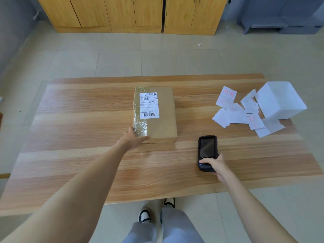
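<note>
Your left hand [134, 139] rests, fingers straight, against the near corner of the flat brown cardboard parcel [161, 116]; your right hand [216, 164] grips the black handheld scanner [206, 151] above the wooden table [78, 155].

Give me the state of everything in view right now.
parcel, flat on the table, taped shut, label up.
left hand, touching the parcel's near left corner.
right hand, gripping the scanner.
scanner, screen dark.
paper slips, scattered loose.
white box, standing by the slips.
cabinet doors, shut.
</note>
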Available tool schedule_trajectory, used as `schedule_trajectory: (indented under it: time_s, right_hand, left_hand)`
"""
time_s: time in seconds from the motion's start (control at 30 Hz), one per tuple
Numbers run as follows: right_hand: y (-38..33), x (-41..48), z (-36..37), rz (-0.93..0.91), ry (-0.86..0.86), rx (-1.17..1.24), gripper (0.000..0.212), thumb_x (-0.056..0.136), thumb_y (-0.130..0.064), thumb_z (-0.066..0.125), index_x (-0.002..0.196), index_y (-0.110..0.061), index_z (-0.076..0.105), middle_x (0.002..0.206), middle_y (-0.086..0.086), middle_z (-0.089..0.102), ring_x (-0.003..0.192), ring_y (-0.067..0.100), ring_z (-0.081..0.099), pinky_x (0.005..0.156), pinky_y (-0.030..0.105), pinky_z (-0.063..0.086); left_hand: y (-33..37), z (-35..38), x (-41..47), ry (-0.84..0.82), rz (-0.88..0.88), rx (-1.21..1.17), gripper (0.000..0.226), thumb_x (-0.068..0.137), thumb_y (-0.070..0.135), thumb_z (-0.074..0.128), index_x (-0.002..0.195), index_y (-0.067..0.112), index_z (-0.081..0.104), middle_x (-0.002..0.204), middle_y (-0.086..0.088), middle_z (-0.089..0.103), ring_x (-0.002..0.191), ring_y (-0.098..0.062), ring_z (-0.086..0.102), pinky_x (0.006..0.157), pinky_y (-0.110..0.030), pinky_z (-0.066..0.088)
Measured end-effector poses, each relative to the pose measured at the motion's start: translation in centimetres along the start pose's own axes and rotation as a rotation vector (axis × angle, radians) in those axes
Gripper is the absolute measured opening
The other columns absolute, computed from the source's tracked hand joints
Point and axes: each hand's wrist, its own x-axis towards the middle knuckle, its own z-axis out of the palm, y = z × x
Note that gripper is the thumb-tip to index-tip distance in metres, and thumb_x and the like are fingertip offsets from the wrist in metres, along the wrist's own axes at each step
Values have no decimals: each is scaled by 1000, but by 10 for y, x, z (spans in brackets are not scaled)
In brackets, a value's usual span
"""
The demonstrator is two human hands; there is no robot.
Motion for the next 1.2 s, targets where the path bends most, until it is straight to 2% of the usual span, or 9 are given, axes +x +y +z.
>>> schedule_trajectory:
  time_s: [0.1,0.2,0.37,0.57,0.73,1.03,1.2]
  right_hand:
    - [7,2,-4,4,-4,4,64,70,3,78,117,-11,37,119,12,53,106,27,53,95,45,46]
    - [12,5,-9,17,-26,-3,67,70,5,77,116,-15,34,122,11,52,114,30,51,102,49,42]
    - [14,10,-12,36,-47,-33,74,67,8,78,122,-14,35,128,12,51,118,32,50,101,52,42]
    - [23,11,-9,-46,27,-114,80,67,11,78,132,-4,33,134,17,48,122,32,47,94,38,39]
    - [25,11,-10,-33,53,-139,70,70,7,78,127,-1,38,130,16,50,118,31,48,90,35,38]
    - [23,3,-16,-59,120,-223,83,69,0,81,140,-5,38,135,14,51,121,33,49,99,41,42]
    - [-4,-15,-11,-195,189,-312,78,75,-14,78,141,-14,36,138,12,41,123,30,44,85,34,40]
  left_hand:
    - [0,0,0,3,-5,5,96,77,62,65,145,10,23,143,-16,37,131,-33,37,110,-49,30]
    - [0,1,-1,8,-10,15,94,78,61,64,145,10,23,143,-16,36,132,-33,37,110,-49,30]
    - [0,2,-1,5,-18,21,94,78,62,64,146,10,23,143,-16,35,132,-33,37,110,-49,30]
    - [1,2,-2,6,-28,44,94,78,63,63,145,11,23,143,-16,36,131,-34,38,109,-49,31]
    - [2,2,-3,19,-41,85,98,77,66,61,147,11,21,145,-17,36,132,-34,37,110,-51,31]
    - [10,-1,-21,65,-35,296,89,85,70,45,148,13,18,147,-19,32,134,-37,36,106,-50,32]
    - [23,-17,-35,163,23,415,82,87,67,44,145,13,26,146,-17,33,135,-35,32,105,-46,32]
